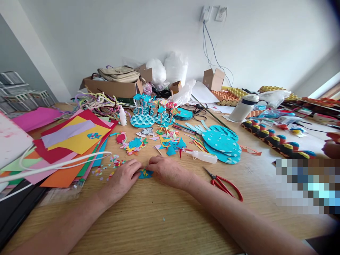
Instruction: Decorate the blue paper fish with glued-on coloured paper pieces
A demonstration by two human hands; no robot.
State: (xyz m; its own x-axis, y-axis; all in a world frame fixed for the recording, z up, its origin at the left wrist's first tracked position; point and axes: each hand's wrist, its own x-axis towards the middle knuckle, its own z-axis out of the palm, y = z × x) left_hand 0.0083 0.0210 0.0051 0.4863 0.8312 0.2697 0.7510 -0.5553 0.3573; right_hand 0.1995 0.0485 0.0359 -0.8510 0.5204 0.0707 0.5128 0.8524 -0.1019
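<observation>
A small blue paper fish with yellow pieces on it lies on the wooden table, between my two hands. My left hand pinches its left edge with the fingers together. From the right, my right hand has its closed fingers on the fish's upper right edge. Tiny paper bits are scattered left of my left hand. Beyond the hands are decorated paper fish and blue paper cutouts. A white glue bottle lies on its side, near red-handled scissors.
Coloured paper sheets and a white cable are at the left. Blue discs lie right of centre. A painted egg carton, a white bottle and another person's hand are at the right. Finished fish stands stand behind.
</observation>
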